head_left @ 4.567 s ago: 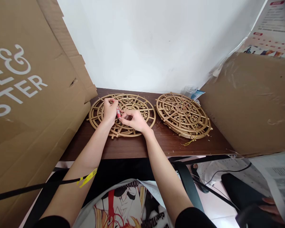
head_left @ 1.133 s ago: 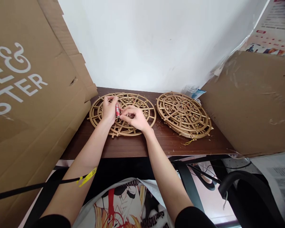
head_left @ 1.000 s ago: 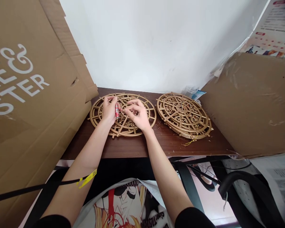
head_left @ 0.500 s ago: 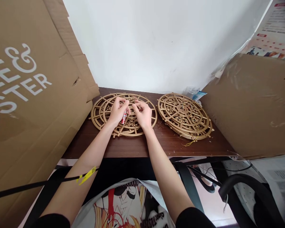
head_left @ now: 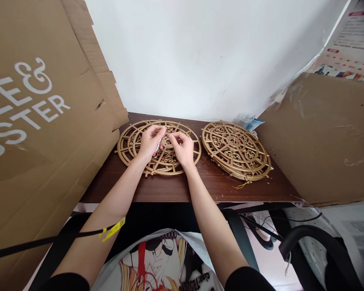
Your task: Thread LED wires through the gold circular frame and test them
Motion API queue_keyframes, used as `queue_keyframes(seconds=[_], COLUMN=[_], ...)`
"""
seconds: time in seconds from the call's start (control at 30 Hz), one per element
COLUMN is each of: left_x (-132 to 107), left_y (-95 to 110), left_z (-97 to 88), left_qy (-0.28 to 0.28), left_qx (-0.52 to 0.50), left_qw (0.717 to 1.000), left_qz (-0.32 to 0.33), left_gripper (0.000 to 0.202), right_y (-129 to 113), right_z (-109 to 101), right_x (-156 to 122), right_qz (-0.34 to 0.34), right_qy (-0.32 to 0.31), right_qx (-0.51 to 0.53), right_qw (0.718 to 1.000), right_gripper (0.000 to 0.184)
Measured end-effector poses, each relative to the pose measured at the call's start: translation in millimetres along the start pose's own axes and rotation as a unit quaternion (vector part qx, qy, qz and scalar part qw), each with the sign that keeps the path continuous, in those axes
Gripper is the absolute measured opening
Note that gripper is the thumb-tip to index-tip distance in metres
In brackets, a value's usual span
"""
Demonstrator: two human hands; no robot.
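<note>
My left hand [head_left: 151, 142] is closed over the left stack of gold openwork discs, a small red-and-white printed tube [head_left: 156, 151] held slanting under its fingers. Most of that tube is covered by the hand. Close beside it, my right hand [head_left: 183, 148] has thumb and forefinger pinched together; anything between them is too small to make out. Both hands are above the middle of the left gold disc [head_left: 123, 148], which has round rims, spokes and curled scrollwork. A second stack of gold discs [head_left: 214, 151] lies to the right of my hands.
The brown tabletop [head_left: 166, 194] carries small scraps and a yellow thread [head_left: 244, 185]. A large cardboard box [head_left: 87, 105] borders the left; another cardboard box [head_left: 321, 149] borders the right. A clear plastic packet [head_left: 245, 121] sits behind the right stack. A black cable [head_left: 33, 243] crosses my left forearm.
My left hand has turned slightly, so the red-and-white tube is more hidden and more slanted. My right hand's fingers have shifted slightly. The discs stay put.
</note>
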State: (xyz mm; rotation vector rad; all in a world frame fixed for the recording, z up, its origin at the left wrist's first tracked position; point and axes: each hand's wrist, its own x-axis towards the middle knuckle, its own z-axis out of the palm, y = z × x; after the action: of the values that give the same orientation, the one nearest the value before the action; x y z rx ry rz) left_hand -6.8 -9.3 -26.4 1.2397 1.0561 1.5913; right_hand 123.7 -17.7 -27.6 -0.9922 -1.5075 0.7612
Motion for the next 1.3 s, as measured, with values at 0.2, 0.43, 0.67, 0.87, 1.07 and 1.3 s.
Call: queue_keyframes(seconds=[0.2, 0.43, 0.67, 0.87, 1.07, 1.3], left_x=[-2.3, -5.5, -6.9, -7.0, -7.8, -8.8], left_y=[-0.2, 4.8, 7.6, 7.0, 8.7, 9.9], left_z=[-0.9, -1.4, 0.0, -0.5, 0.4, 0.9], left_qy=[-0.045, -0.084, -0.084, -0.091, -0.092, -0.087], left_qx=[0.016, 0.007, 0.012, 0.019, 0.026, 0.023], left_qw=[0.999, 0.996, 0.996, 0.996, 0.995, 0.996], left_qz=[-0.005, -0.006, -0.011, 0.005, 0.006, 0.002], left_gripper=[0.023, 0.030, 0.026, 0.027, 0.025, 0.022], right_y=[2.4, 1.7, -2.1, -3.6, -4.5, -4.7], right_z=[0.4, 2.8, 1.6, 0.9, 0.7, 0.2], right_x=[1.7, 3.8, 4.5, 4.5, 3.5, 3.3], right_qz=[0.018, 0.035, 0.029, 0.038, 0.043, 0.041], right_qy=[0.039, 0.020, 0.002, 0.007, 0.010, 0.013], right_qx=[0.106, 0.142, 0.126, 0.124, 0.135, 0.128], right_qw=[0.993, 0.989, 0.992, 0.992, 0.990, 0.991], right_gripper=[0.028, 0.027, 0.025, 0.024, 0.020, 0.019])
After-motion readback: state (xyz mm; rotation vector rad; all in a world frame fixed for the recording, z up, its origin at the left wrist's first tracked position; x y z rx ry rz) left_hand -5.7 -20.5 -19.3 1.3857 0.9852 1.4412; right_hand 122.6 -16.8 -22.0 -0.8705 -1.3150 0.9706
